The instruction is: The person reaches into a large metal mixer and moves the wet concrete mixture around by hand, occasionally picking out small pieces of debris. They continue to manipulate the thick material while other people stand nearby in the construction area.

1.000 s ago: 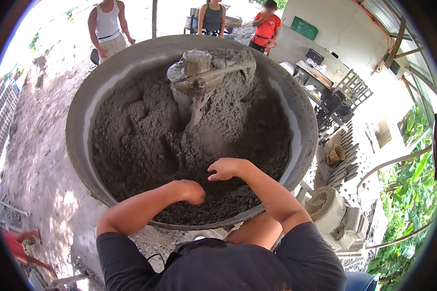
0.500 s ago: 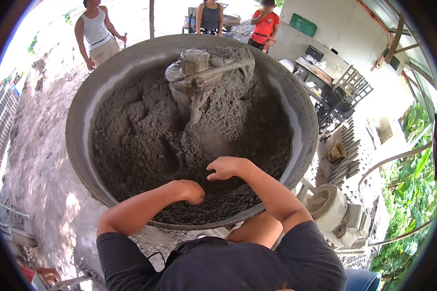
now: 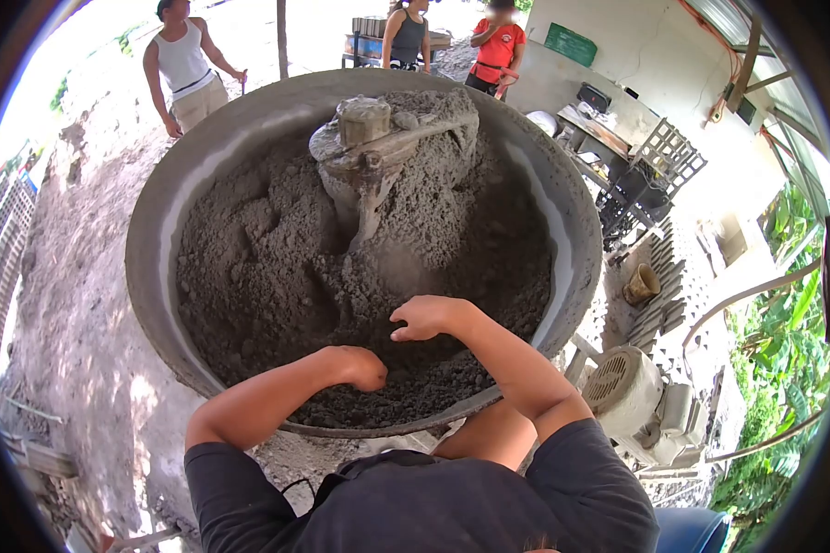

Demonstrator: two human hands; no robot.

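Both my hands hover above the grey, crumbly cement mix [image 3: 258,258] in a large round mixing pan [image 3: 148,276]. My left hand [image 3: 363,369] is closed, knuckles up, over the near part of the mix; whatever its curled fingers hold, if anything, is hidden. Just right of it and slightly farther in is my right hand [image 3: 420,319], its fingers loosely bent and the thumb apart, with nothing visible between them. Beyond them a cement-caked mixer hub with arms [image 3: 364,152] rises from the mix, apart from both hands.
A motor [image 3: 625,392] stands right of the pan, with a small bucket [image 3: 642,284] behind it. Black crates [image 3: 664,166] are stacked farther back. Across the pan stand a person in white [image 3: 186,60], a person in grey [image 3: 406,39] and a person in red [image 3: 500,46].
My hands stay almost where they were. The mixer arms look unmoved. Across the pan, the person in grey has shifted slightly right, and the view has tilted a little.
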